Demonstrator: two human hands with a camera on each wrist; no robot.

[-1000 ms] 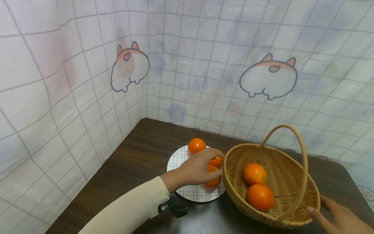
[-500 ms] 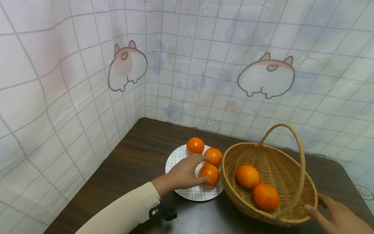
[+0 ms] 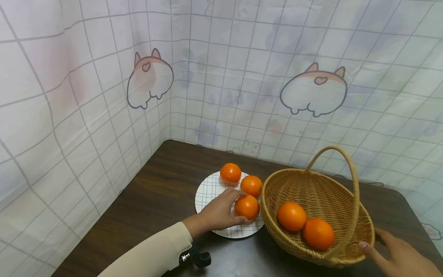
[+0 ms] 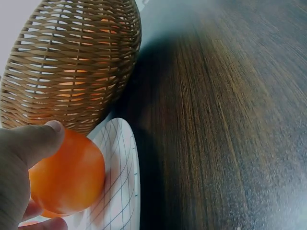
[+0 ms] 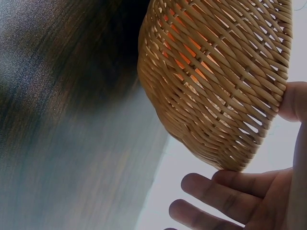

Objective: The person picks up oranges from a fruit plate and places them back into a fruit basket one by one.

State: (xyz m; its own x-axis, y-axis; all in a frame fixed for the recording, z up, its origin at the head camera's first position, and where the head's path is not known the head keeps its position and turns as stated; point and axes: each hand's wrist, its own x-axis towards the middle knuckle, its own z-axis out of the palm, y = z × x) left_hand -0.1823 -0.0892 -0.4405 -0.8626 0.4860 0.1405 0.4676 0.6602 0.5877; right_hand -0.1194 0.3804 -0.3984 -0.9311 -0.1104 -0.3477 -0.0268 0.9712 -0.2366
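Note:
My left hand [image 3: 221,209] curls round the front orange [image 3: 247,207] on a round white plate [image 3: 207,192] with a grid pattern. In the left wrist view, the thumb lies on that orange [image 4: 69,175] and fingertips show below it. Two more oranges sit behind it on the plate, a middle orange [image 3: 252,186] and a back orange [image 3: 230,173]. Right of the plate stands a wicker basket [image 3: 320,188] with an arched handle and two oranges inside. My right hand [image 3: 403,254] pinches the basket's right end, thumb on the rim and fingers against the outer weave [image 5: 216,86].
Everything stands on a dark wood-grain table [image 3: 149,192]. Its back edge meets a white checked curtain [image 3: 235,96] printed with cartoon animals, which also runs along the left side. A black strap with a camera [image 3: 195,258] is on the left wrist.
My left hand has drawn back from beside the basket rim and closed round the front orange. The two oranges in the basket have rolled to lie more side by side. The right hand keeps its place.

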